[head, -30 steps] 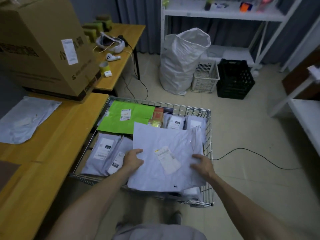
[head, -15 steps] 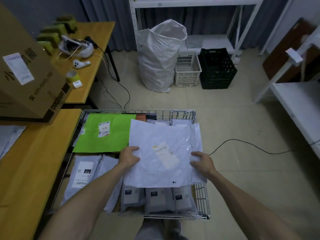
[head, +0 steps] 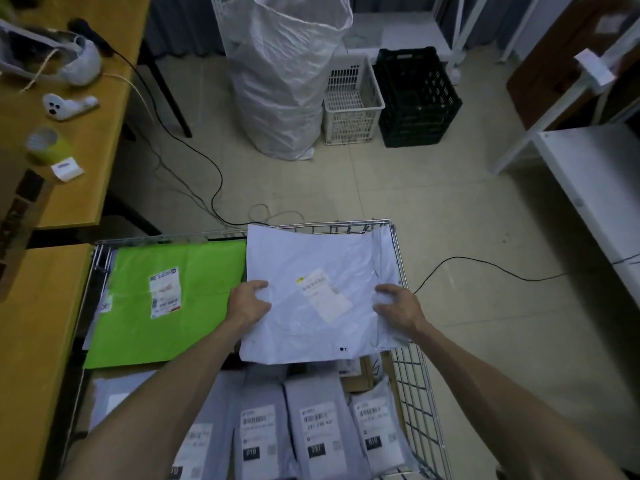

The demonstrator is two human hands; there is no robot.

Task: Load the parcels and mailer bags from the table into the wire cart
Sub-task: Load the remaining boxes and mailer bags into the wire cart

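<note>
Placing step: I have my left hand (head: pixel 250 304) and right hand (head: pixel 398 307) each closed on a side edge of the white mailer bag (head: pixel 311 299), flat over the far right corner of the wire cart (head: pixel 408 368), beside the green mailer (head: pixel 166 299). Label faces up; long axis looks near-to-far, though nearly square. Next, I judge: lower, release.

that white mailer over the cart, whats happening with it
A person holds the white mailer bag flat with both hands, left hand on its left edge and right hand on its right edge, over the far right part of the wire cart. The cart already holds a green mailer and a row of grey labelled bags nearer the person.
</note>
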